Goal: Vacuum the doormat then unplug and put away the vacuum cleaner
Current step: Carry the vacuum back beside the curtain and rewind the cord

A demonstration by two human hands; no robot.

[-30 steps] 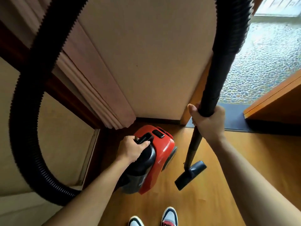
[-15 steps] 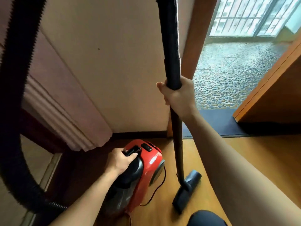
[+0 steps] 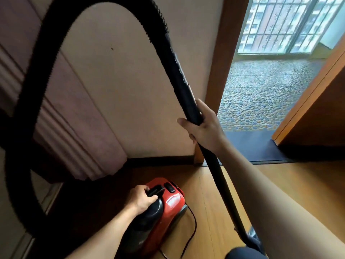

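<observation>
A pale wall (image 3: pixel 130 90) fills the middle of the view, with a folded pinkish curtain (image 3: pixel 74 128) hanging at nine o'clock. A wooden floor (image 3: pixel 298 184) runs from six round to three o'clock. At one o'clock a doorway opens onto a pebble-patterned balcony floor (image 3: pixel 261 94).

The ribbed black hose (image 3: pixel 28 113) loops in a wide arc from eight o'clock up over twelve. It comes down into the rigid black wand (image 3: pixel 186 94), which slants toward five o'clock. The wand's floor nozzle (image 3: pixel 255 238) shows only as a blurred dark edge there, mostly hidden behind the right forearm.

The red and black vacuum cleaner (image 3: pixel 171 204) is at six o'clock, tilted. Whether it rests on the floor or hangs clear cannot be told.

The dark doormat (image 3: pixel 248 144) lies flat across the doorway threshold at three o'clock, well apart from the nozzle and the vacuum body.

The right grip (image 3: pixel 203 128) is clamped around the wand about midway along its length. Its thumb points toward nine o'clock and its fingers wrap the far side of the wand.

The left grip (image 3: pixel 141 200) is curled tightly round the black carry handle (image 3: pixel 155 190) on top of the vacuum cleaner, knuckles up.

A thin black power cord (image 3: pixel 195 223) leaves the rear of the body and curves down across the floor toward six o'clock.
</observation>
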